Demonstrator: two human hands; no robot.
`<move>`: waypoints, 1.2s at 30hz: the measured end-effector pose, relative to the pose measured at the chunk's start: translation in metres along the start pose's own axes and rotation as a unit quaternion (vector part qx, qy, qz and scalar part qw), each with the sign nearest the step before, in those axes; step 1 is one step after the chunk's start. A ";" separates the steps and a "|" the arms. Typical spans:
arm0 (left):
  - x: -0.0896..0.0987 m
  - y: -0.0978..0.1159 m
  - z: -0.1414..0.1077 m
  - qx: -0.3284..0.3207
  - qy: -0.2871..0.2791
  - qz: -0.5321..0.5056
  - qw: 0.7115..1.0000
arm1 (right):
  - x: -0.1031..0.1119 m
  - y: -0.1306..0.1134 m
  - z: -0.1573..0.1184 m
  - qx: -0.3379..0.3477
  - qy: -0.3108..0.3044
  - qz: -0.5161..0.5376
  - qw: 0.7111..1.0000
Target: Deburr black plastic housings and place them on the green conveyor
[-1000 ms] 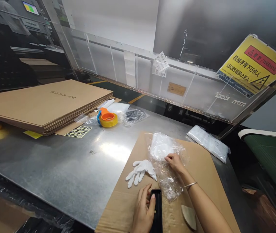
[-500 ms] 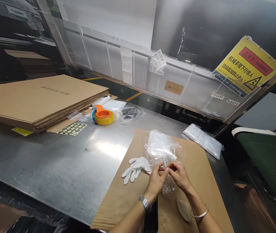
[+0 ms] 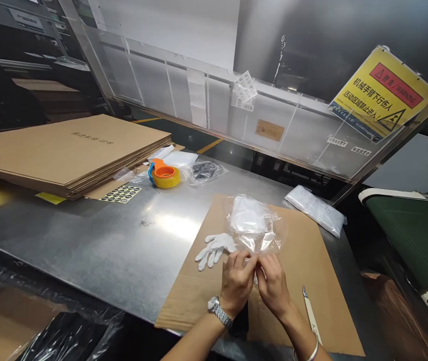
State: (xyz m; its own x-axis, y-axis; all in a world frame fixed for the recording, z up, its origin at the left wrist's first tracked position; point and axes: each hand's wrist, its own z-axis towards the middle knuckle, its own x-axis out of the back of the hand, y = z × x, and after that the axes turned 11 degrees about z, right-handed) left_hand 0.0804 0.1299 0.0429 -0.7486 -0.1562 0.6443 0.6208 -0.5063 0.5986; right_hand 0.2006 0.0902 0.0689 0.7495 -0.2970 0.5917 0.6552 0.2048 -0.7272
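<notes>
A clear plastic bag (image 3: 259, 235) with folded white material inside lies on a brown cardboard sheet (image 3: 300, 250). My left hand (image 3: 236, 281) and my right hand (image 3: 273, 282) meet at the bag's near end, both with bent, closed fingers pinching the film. What exactly sits between the fingertips is hidden. Left of the bag, a white glove (image 3: 216, 248) rests on the cardboard. A slim knife with a pale handle (image 3: 310, 316) lies just right of my right forearm. Part of a black object (image 3: 241, 323) shows beneath my wrists.
Stacked flat cardboard (image 3: 70, 150) covers the table's left side. Beyond the cardboard sheet are a tape roll in an orange dispenser (image 3: 165, 174), a sticker sheet (image 3: 121, 194) and a bag of dark items (image 3: 205, 172). A wrapped white packet (image 3: 315, 210) lies at the right edge.
My hands have turned knuckles-up and bunched closer together on the film. The bag's crumpled near end has gone from sight under them. The knife has come into view beside my right arm.
</notes>
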 end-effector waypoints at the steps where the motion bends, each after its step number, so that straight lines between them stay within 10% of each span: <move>1: 0.005 -0.002 -0.001 -0.024 -0.005 0.021 0.999 | -0.001 -0.004 -0.004 0.007 -0.002 -0.016 1.000; 14: 0.040 -0.056 -0.056 -0.020 -0.012 0.242 0.970 | -0.039 0.014 -0.096 -0.158 -0.029 -0.093 0.983; 22: 0.036 -0.051 -0.077 -0.014 -0.077 0.232 0.969 | -0.003 0.005 -0.142 -0.231 -0.102 0.074 0.965; 27: 0.034 -0.044 -0.073 -0.019 -0.142 0.170 0.975 | -0.020 -0.003 -0.158 -0.277 -0.164 0.170 0.932; 36: 0.040 -0.040 -0.088 -0.063 -0.190 0.139 0.970 | -0.034 0.007 -0.164 -0.274 -0.064 0.023 0.959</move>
State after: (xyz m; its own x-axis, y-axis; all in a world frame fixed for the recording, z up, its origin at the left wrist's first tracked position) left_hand 0.0051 0.0692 0.0021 -0.4018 0.0107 0.9157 0.7350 -0.5927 0.3294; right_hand 0.1639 -0.0513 -0.0131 0.8044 -0.1752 0.5677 0.5002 -0.3159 -0.8062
